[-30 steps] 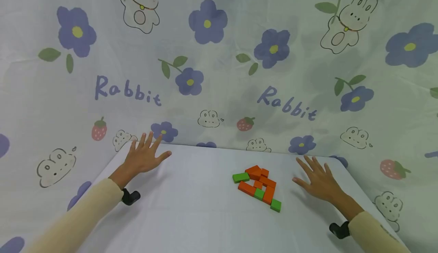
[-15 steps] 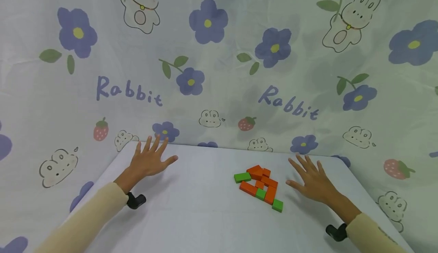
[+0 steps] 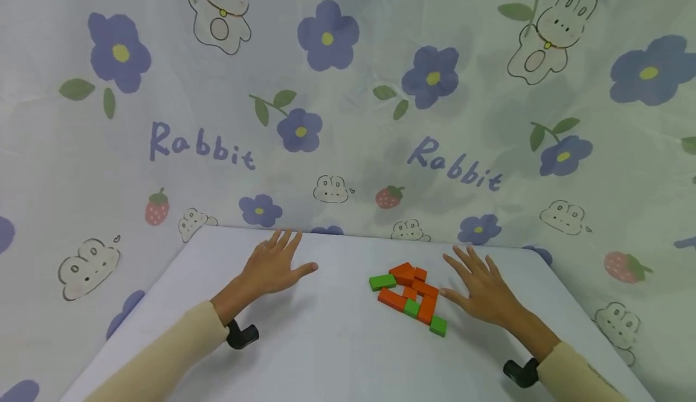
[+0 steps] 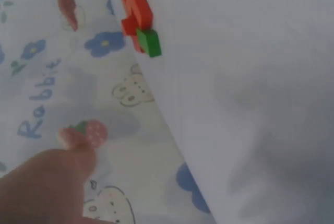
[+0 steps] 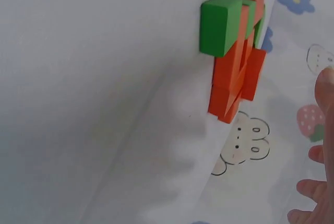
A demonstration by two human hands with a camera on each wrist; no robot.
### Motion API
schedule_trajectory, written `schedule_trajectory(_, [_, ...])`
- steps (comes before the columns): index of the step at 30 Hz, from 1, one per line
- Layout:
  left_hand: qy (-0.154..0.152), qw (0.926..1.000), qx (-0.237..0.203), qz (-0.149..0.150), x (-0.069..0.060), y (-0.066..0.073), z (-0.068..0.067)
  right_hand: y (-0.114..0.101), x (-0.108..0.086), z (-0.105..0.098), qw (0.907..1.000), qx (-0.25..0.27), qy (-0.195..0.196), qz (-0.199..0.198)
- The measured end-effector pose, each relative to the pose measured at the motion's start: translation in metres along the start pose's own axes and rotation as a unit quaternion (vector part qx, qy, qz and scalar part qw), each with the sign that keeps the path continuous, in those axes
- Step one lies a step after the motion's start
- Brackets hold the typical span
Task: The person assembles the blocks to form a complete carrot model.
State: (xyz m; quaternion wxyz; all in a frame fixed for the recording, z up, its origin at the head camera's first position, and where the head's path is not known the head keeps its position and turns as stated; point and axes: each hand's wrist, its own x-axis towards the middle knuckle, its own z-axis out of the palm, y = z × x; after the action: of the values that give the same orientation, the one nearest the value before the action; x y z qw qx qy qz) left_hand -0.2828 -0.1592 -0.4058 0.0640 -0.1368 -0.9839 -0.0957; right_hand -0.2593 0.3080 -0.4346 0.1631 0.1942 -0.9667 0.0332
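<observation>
Several orange and green toy blocks lie close together right of the table's middle. Among them are an orange pointed block [image 3: 402, 273], a long green block [image 3: 383, 282], a long orange block [image 3: 392, 299] and a green block [image 3: 438, 326] at the near end. My right hand [image 3: 486, 293] hovers just right of the blocks with fingers spread, holding nothing. Farther off to their left, my left hand [image 3: 272, 269] is held over the table, fingers spread and nothing in it. In the right wrist view the near green block [image 5: 220, 25] stands out in front of the orange ones.
The blocks lie on a white-covered table [image 3: 326, 353]. Behind it hangs a cloth [image 3: 348, 118] printed with rabbits, flowers and strawberries. A black wrist camera [image 3: 241, 335] sits under the left wrist, and another black camera [image 3: 522, 373] under the right.
My left hand has moved right, toward the blocks. My right hand has moved a little left, closer to them. The blocks have stayed where they were on the table.
</observation>
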Motion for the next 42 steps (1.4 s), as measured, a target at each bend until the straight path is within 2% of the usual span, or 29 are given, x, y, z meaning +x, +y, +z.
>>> schedule_trajectory(7, [0.040,0.9990,-0.012,0.011,0.002,0.031,0.004,-0.014,0.003,0.001,0.9998,0.016,0.012,-0.009])
schedule_trajectory(11, [0.043,0.9985,-0.020,0.026,0.004,0.051,0.008,-0.021,0.003,0.004,0.9994,0.027,0.013,-0.015])
schedule_trajectory(18, [0.019,0.9980,-0.045,0.041,0.009,0.082,0.023,-0.029,0.007,0.010,0.9984,0.048,0.021,-0.024])
schedule_trajectory(27, [-0.031,0.9935,-0.088,0.064,0.012,0.120,0.045,-0.044,0.020,0.015,0.9951,0.091,0.005,-0.039])
schedule_trajectory(31, [-0.051,0.9891,-0.108,0.086,0.013,0.135,0.052,-0.047,0.023,0.019,0.9948,0.096,0.000,-0.033])
schedule_trajectory(38, [-0.080,0.9783,-0.146,0.123,0.018,0.151,0.064,-0.048,0.022,0.028,0.9947,0.098,-0.018,-0.027])
schedule_trajectory(42, [-0.094,0.9729,-0.146,0.153,0.019,0.159,0.073,-0.050,0.024,0.030,0.9942,0.101,-0.009,-0.037])
